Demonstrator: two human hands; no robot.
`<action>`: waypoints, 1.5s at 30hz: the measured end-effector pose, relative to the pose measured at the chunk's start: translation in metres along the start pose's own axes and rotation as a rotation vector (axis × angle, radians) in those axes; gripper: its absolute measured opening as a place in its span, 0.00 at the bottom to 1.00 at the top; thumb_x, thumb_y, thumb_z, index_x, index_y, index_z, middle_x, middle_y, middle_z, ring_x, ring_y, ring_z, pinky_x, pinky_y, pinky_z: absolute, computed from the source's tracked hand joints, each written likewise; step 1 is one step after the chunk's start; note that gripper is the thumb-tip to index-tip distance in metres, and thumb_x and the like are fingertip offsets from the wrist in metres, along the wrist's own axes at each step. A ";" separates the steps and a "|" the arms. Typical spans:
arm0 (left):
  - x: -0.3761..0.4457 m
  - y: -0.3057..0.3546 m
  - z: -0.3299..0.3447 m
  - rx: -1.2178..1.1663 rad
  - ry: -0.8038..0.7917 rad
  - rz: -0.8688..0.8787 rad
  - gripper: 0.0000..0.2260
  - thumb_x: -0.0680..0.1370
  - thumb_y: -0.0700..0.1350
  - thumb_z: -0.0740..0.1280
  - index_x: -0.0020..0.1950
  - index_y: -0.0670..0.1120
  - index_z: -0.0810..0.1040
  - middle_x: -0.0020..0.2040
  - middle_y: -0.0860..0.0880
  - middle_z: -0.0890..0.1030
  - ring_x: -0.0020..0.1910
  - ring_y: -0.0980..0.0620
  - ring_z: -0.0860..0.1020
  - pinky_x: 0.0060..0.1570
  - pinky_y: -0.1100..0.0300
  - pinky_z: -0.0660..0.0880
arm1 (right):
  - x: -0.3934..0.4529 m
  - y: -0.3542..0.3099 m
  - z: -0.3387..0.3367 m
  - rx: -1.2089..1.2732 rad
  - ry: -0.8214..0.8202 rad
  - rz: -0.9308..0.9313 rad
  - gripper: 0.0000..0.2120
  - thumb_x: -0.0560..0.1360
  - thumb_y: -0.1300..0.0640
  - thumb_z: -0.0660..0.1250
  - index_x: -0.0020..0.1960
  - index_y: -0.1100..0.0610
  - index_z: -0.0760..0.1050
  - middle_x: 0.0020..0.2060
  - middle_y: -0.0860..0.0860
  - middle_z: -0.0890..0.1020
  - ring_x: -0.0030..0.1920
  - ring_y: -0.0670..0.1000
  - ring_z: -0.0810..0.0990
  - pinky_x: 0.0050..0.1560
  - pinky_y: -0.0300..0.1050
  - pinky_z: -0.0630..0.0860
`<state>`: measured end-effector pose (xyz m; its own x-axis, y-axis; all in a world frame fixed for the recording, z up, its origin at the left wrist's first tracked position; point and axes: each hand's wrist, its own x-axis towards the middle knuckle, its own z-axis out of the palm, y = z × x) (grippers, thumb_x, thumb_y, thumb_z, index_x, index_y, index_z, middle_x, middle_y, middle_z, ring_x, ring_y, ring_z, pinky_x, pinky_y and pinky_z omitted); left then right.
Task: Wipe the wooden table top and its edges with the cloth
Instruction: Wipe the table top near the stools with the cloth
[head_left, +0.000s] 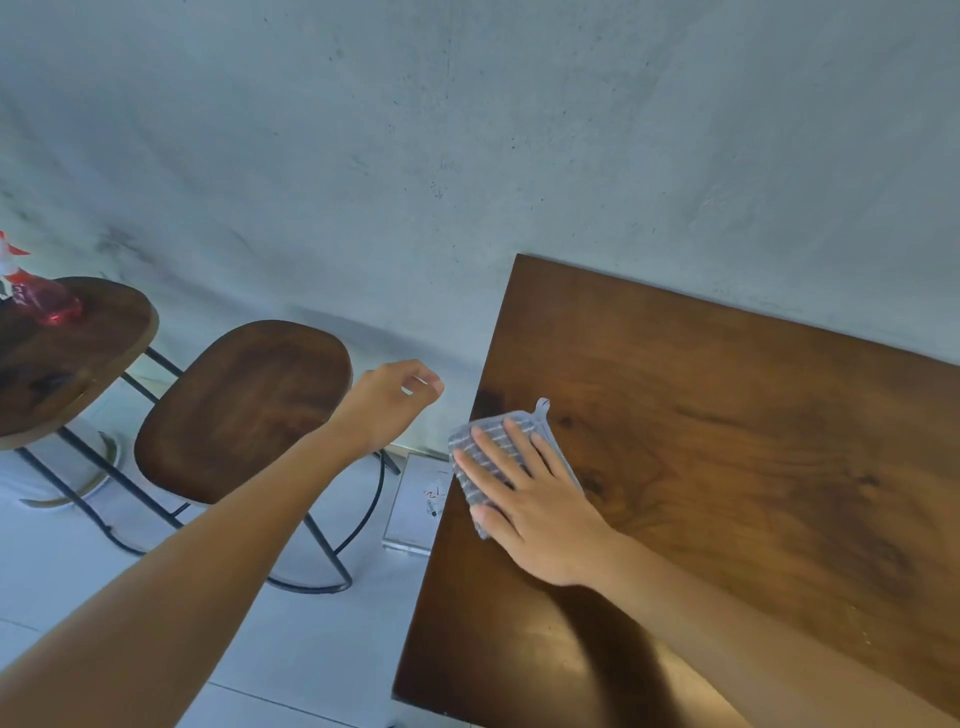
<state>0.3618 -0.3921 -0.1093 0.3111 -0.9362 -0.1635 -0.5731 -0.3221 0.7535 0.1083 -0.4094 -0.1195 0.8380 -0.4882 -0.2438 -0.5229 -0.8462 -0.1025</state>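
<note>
Your right hand (540, 504) lay flat with fingers spread, pressing the striped cloth (493, 457) on the wooden surface (753, 467) at its left edge, the cloth's long axis running along that edge, its loop pointing far. Open wood stretched right. Your left hand (387, 405) hung loosely curled, empty, above the floor beside two stools (244, 410), with a spray bottle (36, 291) on the farther one.

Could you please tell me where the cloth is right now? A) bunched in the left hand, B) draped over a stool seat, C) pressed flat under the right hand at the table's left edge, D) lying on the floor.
C: the right hand lies flat on the striped cloth at the left edge of the wooden table; the left hand is empty.
</note>
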 end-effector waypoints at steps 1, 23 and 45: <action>-0.001 0.002 0.000 0.004 0.000 -0.002 0.11 0.82 0.56 0.64 0.59 0.52 0.81 0.56 0.52 0.82 0.56 0.52 0.80 0.60 0.52 0.78 | -0.009 -0.003 0.002 -0.002 -0.002 -0.015 0.28 0.84 0.36 0.37 0.80 0.39 0.32 0.80 0.43 0.32 0.77 0.51 0.24 0.78 0.55 0.30; 0.011 0.020 0.009 0.108 -0.104 0.163 0.21 0.82 0.59 0.63 0.72 0.52 0.74 0.72 0.52 0.75 0.68 0.50 0.74 0.66 0.55 0.70 | -0.048 -0.068 0.013 0.059 -0.023 0.060 0.29 0.82 0.35 0.32 0.80 0.40 0.29 0.80 0.47 0.31 0.78 0.56 0.25 0.79 0.61 0.35; 0.024 0.059 0.068 0.459 0.072 0.254 0.19 0.81 0.56 0.69 0.68 0.47 0.80 0.68 0.48 0.78 0.65 0.46 0.78 0.64 0.55 0.74 | -0.091 -0.097 0.041 0.043 0.089 0.046 0.30 0.85 0.37 0.42 0.83 0.45 0.42 0.83 0.50 0.43 0.81 0.59 0.36 0.79 0.64 0.45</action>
<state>0.2844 -0.4428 -0.1120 0.1610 -0.9859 0.0446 -0.9051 -0.1295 0.4049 0.0764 -0.2742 -0.1271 0.8226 -0.5448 -0.1628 -0.5656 -0.8135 -0.1352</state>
